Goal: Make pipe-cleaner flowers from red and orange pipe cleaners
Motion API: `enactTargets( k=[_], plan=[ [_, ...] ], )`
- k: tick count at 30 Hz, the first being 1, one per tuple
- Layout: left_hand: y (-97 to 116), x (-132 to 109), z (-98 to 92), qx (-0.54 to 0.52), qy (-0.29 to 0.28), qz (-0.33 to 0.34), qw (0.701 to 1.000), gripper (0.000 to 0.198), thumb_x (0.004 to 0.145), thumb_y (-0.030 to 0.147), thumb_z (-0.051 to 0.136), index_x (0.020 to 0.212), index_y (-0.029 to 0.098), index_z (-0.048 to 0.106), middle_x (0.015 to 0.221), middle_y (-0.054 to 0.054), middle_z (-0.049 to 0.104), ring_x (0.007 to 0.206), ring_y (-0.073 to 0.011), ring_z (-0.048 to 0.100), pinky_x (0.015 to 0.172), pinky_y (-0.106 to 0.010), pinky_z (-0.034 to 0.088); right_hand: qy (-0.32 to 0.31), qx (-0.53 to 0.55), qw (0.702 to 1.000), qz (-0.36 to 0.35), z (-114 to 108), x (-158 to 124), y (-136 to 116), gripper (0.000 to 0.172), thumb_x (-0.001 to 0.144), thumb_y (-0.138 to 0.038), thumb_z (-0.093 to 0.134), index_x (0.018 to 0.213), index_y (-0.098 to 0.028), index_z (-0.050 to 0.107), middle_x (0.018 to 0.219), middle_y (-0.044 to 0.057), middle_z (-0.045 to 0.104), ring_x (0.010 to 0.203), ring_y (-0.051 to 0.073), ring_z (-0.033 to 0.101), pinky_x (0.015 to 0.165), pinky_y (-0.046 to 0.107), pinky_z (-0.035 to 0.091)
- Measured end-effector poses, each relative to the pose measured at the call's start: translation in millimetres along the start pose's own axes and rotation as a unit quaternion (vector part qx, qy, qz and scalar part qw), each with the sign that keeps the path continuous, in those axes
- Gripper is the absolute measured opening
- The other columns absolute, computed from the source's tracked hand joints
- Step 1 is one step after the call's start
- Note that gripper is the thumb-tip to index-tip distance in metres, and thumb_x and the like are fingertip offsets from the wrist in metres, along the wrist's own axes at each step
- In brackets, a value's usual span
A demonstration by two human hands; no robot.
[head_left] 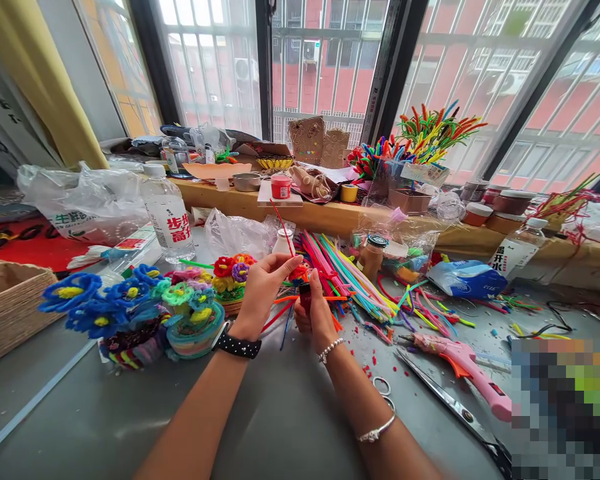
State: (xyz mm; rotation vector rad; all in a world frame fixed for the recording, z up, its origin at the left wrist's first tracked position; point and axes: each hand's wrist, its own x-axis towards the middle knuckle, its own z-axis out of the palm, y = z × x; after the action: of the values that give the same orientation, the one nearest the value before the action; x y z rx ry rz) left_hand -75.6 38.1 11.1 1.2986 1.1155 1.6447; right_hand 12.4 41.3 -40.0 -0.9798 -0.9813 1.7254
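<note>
My left hand (pixel 267 283), with a black dotted watch strap at its wrist, pinches a red pipe cleaner (pixel 281 225) that sticks up above the fingers. A fuzzy red piece (pixel 298 272) shows just beyond the fingertips, between both hands. Close beside it, my right hand (pixel 320 310) is closed around a small black lighter (pixel 305 297), thumb up near its top. Behind the hands lies a bundle of loose coloured pipe cleaners (pixel 350 273). Left of my left hand stand pots of pipe-cleaner flowers, blue ones (pixel 103 320) and green ones (pixel 195 333).
On the right lie a pink glue gun (pixel 473 373) and long scissors (pixel 460 410). A water bottle (pixel 167 220) and a plastic bag (pixel 85 207) stand at the left, near a woven box (pixel 17 307). A brown jar (pixel 373 257) is behind. More pipe cleaners (pixel 435 133) fill the sill.
</note>
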Motion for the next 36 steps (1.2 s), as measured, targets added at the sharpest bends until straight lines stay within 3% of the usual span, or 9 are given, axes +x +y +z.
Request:
enactTargets(
  k=[14, 21, 36],
  plan=[
    [1.3, -0.6, 2.4, -0.02, 0.071, 0.014, 0.997, 0.018, 0.057, 0.03, 0.066, 0.067, 0.015, 0.061, 0.06, 0.004, 0.057, 0.056, -0.0074, 0.049, 0.054, -0.018, 0.037, 0.035, -0.003, 0.999, 0.006, -1.4, 0.3, -3.1, 0.055, 0.076, -0.052, 0.022, 0.031, -0.02, 0.027, 0.026, -0.007, 0.018, 0.023, 0.004, 0.011, 0.028, 0.019, 0.005],
    [1.1, 0.9, 2.6, -0.036, 0.107, 0.052, 0.992, 0.018, 0.058, 0.03, 0.065, 0.068, 0.016, 0.061, 0.063, 0.003, 0.06, 0.058, -0.0082, 0.053, 0.058, -0.019, 0.04, 0.038, 0.003, 0.999, 0.006, -0.5, 0.5, -2.2, 0.054, 0.076, -0.051, 0.022, 0.032, -0.02, 0.026, 0.026, -0.008, 0.018, 0.023, 0.004, 0.01, 0.029, 0.019, 0.004],
    [0.5, 0.1, 3.2, -0.02, 0.08, 0.022, 0.996, 0.016, 0.058, 0.027, 0.065, 0.068, 0.015, 0.061, 0.062, 0.003, 0.056, 0.059, -0.0077, 0.049, 0.057, -0.017, 0.037, 0.037, 0.005, 0.999, 0.012, 2.4, -5.0, -5.2, 0.055, 0.077, -0.05, 0.022, 0.031, -0.019, 0.026, 0.026, -0.007, 0.02, 0.022, 0.003, 0.012, 0.027, 0.018, 0.006]
  ],
)
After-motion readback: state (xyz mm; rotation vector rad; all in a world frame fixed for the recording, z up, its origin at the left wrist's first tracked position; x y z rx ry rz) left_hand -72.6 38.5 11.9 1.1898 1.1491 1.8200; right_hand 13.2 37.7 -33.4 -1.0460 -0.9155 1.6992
